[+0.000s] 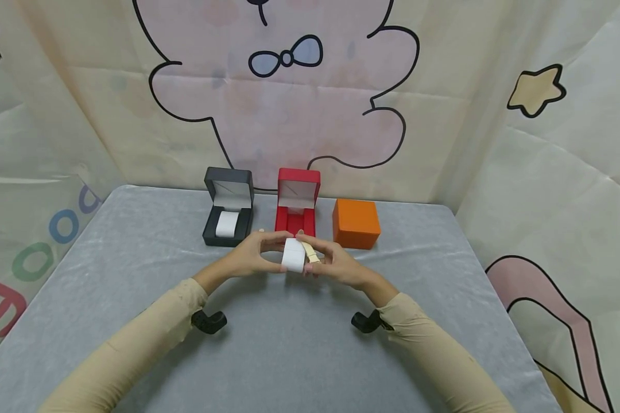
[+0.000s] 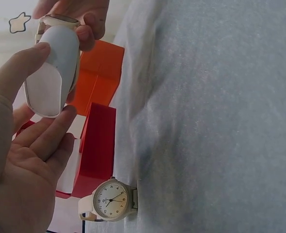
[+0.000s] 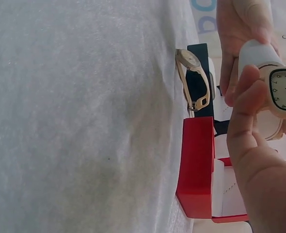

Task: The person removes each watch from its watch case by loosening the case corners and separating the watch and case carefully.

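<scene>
Over the middle of the table, my left hand (image 1: 250, 253) pinches a white watch cushion (image 1: 293, 256) between thumb and fingers. My right hand (image 1: 345, 267) holds a cream-strapped watch (image 1: 310, 252) at the cushion's right end. In the right wrist view that watch shows a squarish dial (image 3: 284, 90), and its strap lies around part of the cushion. Just behind the hands stands an open red watch box (image 1: 299, 186), its lower part partly hidden by them. A second cream watch (image 2: 110, 200) with a round white dial sits on the table beside the red box.
Left of the red box, an open dark grey watch box (image 1: 229, 175) holds a white cushion (image 1: 227, 223). A closed orange box (image 1: 356, 222) stands to the right. Grey cloth (image 1: 289, 355) covers the table, and a printed curtain (image 1: 289, 126) hangs behind it.
</scene>
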Demonstrator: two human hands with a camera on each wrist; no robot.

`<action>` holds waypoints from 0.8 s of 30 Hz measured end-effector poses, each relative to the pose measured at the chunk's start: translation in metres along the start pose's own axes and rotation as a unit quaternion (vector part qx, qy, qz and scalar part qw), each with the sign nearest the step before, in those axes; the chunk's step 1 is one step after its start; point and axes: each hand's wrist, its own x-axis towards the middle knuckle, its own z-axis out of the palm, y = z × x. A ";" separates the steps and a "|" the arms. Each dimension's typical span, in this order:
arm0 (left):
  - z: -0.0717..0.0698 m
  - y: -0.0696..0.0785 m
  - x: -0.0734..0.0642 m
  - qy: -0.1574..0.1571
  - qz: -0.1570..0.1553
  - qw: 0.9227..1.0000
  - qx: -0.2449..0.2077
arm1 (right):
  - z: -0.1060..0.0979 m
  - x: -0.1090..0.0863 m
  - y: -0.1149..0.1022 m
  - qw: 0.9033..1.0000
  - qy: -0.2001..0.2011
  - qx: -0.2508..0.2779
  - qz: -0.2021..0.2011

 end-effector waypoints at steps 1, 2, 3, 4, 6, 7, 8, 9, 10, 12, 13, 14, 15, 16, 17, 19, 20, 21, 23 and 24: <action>0.000 0.000 0.000 -0.001 0.000 1.000 0.000 | 0.000 0.000 -0.001 1.000 0.000 0.001 0.004; -0.001 0.001 0.000 -0.001 -0.001 1.000 0.000 | 0.000 -0.001 -0.003 1.000 0.001 0.004 0.010; -0.001 0.001 0.000 -0.002 -0.001 1.000 0.001 | 0.000 -0.001 -0.004 1.000 0.002 0.006 0.017; -0.001 0.001 0.000 -0.002 -0.001 1.000 0.001 | 0.000 -0.001 -0.005 1.000 0.002 0.009 0.024; -0.001 0.001 0.000 -0.004 0.000 1.000 -0.001 | 0.000 -0.001 -0.007 0.999 0.003 0.016 0.037; -0.001 0.000 -0.001 -0.005 0.002 1.000 -0.003 | 0.000 -0.001 -0.007 0.999 0.003 0.018 0.041; -0.001 0.000 -0.001 -0.006 0.002 1.000 -0.003 | 0.000 0.000 -0.007 0.999 0.003 0.018 0.044; -0.001 0.000 -0.001 -0.007 0.003 1.000 -0.005 | 0.000 0.000 -0.007 0.999 0.001 0.017 0.045; -0.001 0.000 -0.001 -0.007 0.004 1.000 -0.005 | 0.000 0.000 -0.007 0.999 -0.001 0.016 0.044; -0.001 0.000 -0.001 -0.006 0.004 1.000 -0.005 | -0.001 0.001 -0.007 0.999 -0.004 0.015 0.043; -0.001 0.000 -0.002 -0.006 0.003 1.000 -0.005 | -0.001 0.000 -0.007 0.999 -0.006 0.016 0.040; 0.000 0.000 -0.002 -0.005 0.001 1.000 -0.006 | -0.001 0.000 -0.006 0.999 -0.008 0.015 0.039; 0.000 -0.001 -0.003 -0.006 0.001 1.000 -0.008 | -0.001 0.000 -0.006 0.999 -0.010 0.016 0.037; 0.000 -0.001 -0.003 -0.005 -0.001 1.000 -0.009 | -0.001 0.000 -0.006 0.999 -0.012 0.017 0.035; 0.000 -0.001 -0.004 -0.005 -0.001 1.000 -0.011 | 0.000 0.000 -0.005 0.999 -0.013 0.017 0.033; 0.001 -0.002 -0.004 -0.005 -0.002 1.000 -0.017 | 0.000 0.000 -0.005 0.999 -0.013 0.016 0.032; 0.001 -0.002 -0.004 -0.004 -0.001 1.000 -0.019 | 0.000 0.000 -0.004 0.999 -0.013 0.015 0.032; 0.001 -0.003 -0.004 -0.004 0.000 1.000 -0.021 | 0.000 0.000 -0.004 0.999 -0.013 0.014 0.031; 0.001 -0.003 -0.004 -0.004 0.001 1.000 -0.025 | 0.000 0.000 -0.004 0.999 -0.012 0.010 0.029; 0.000 -0.004 -0.004 -0.005 0.002 1.000 -0.026 | 0.000 0.000 -0.004 1.000 -0.011 0.009 0.028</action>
